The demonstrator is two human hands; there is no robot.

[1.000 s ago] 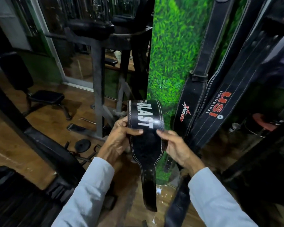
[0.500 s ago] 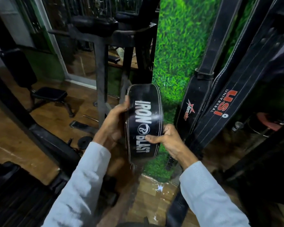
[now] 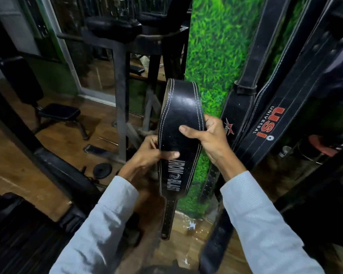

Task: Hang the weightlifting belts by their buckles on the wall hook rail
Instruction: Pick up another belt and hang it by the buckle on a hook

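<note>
A black leather belt (image 3: pixel 181 115) with white stitching and "IRON BLAST" lettering is folded over at its top, in front of the green grass-patterned wall. My left hand (image 3: pixel 147 155) grips its left edge just above the lettering. My right hand (image 3: pixel 208 139) holds its right edge a little higher, thumb across the front. The punched tail end (image 3: pixel 167 220) hangs down between my arms. The buckle is hidden. Two black belts hang on the wall to the right, one with a red star logo (image 3: pixel 239 107) and one marked "USI UNIVERSAL" (image 3: pixel 281 115). The hook rail is out of view.
A black steel machine frame (image 3: pixel 121 95) stands just left of the belt. A padded bench (image 3: pixel 58 113) and a small weight plate (image 3: pixel 102 170) sit on the wooden floor at left. Dark equipment fills the lower left and far right.
The belt has been fed through my hands, so the lettering now sits lower and the tail hangs down again. My right hand has risen onto the belt's right edge.
</note>
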